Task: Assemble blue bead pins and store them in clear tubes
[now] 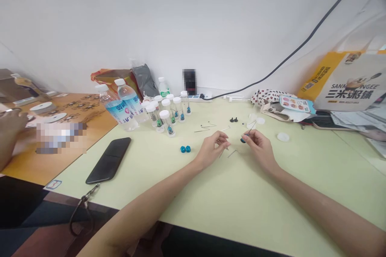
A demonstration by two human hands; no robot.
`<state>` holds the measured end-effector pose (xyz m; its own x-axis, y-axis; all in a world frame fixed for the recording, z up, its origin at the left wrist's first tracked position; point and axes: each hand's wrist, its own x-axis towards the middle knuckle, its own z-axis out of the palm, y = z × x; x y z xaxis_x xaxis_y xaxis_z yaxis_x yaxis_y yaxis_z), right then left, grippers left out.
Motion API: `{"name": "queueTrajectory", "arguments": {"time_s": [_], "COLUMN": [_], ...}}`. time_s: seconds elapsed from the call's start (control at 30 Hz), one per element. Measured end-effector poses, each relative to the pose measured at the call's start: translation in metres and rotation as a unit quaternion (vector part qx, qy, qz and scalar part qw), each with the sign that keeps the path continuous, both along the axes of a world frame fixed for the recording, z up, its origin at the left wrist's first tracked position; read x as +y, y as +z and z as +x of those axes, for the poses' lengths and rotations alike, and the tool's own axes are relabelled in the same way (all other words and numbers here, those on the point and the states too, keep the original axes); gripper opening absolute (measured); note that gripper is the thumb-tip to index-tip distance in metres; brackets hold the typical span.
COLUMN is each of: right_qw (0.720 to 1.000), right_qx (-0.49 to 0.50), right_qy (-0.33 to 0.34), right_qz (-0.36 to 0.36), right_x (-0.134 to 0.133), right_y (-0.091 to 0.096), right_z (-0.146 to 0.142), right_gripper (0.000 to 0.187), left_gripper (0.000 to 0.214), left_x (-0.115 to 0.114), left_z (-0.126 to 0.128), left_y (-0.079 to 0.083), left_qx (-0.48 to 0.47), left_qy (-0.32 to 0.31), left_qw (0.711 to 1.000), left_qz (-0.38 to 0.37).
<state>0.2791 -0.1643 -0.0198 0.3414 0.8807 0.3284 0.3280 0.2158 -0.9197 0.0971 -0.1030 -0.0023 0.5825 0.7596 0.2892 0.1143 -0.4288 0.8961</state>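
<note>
My left hand (pixel 212 149) rests on the pale green table (pixel 241 200) with its fingertips pinched on a thin metal wire (pixel 222 151). My right hand (pixel 259 148) is closed on a small blue bead (pixel 243 140) with a thin pin sticking up from it. The two hands sit close together near the table's middle. Another bent wire (pixel 233 153) lies between them. Two blue beads (pixel 185 149) lie to the left of my left hand.
Several small white-capped vials (pixel 166 117) and two water bottles (pixel 120 106) stand at the back left. A black phone (pixel 109 160) lies near the left edge. Loose wires (pixel 205 127), black studs (pixel 233 119), white caps (pixel 282 137), bags and a power strip (pixel 197 97) line the back. Another person's hand (pixel 10 132) is far left.
</note>
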Motion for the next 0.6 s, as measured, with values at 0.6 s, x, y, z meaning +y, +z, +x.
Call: {"name": "queueTrajectory", "arguments": {"time_s": [0.6], "right_qw": [0.997], "right_qx": [-0.061], "right_qy": [0.002], "right_qz": [-0.046], "right_x": [0.009], "right_y": [-0.005], "right_z": [0.008], "right_gripper": [0.026], "left_gripper": [0.070], "left_x": [0.082], "left_z": [0.146], "left_y": [0.026], "left_qx": [-0.012], "left_qy": [-0.042], "left_qw": [0.998], "left_qz": [-0.053]}}
